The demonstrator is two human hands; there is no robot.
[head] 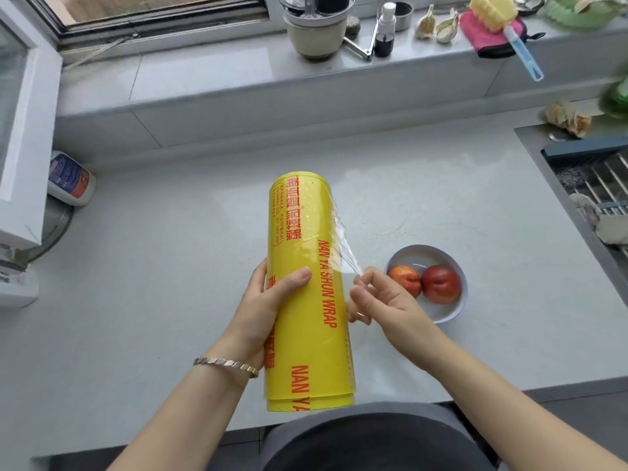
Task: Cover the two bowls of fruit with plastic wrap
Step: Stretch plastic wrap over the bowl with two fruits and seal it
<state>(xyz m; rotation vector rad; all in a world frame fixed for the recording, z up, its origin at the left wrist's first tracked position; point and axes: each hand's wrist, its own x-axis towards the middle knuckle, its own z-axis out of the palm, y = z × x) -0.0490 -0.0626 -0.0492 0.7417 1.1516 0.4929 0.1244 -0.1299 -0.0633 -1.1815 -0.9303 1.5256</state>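
Plastic wrap roll (307,287) is gripped by the left hand (268,300) above the worktop (153,266), its loose film edge (343,248) pinched by the right hand (377,300) beside the fruit bowl (441,314).

Colours and markings recorded at the counter.
The wrap roll (306,232) is noted as yellow with red lettering, its film (345,248) clear; the bowl (438,310) white, blue-rimmed; the left fruit (405,278) orange-red, the right fruit (440,283) red; the countertop (170,266) pale grey, finely speckled; the bracelet (226,363) silver.
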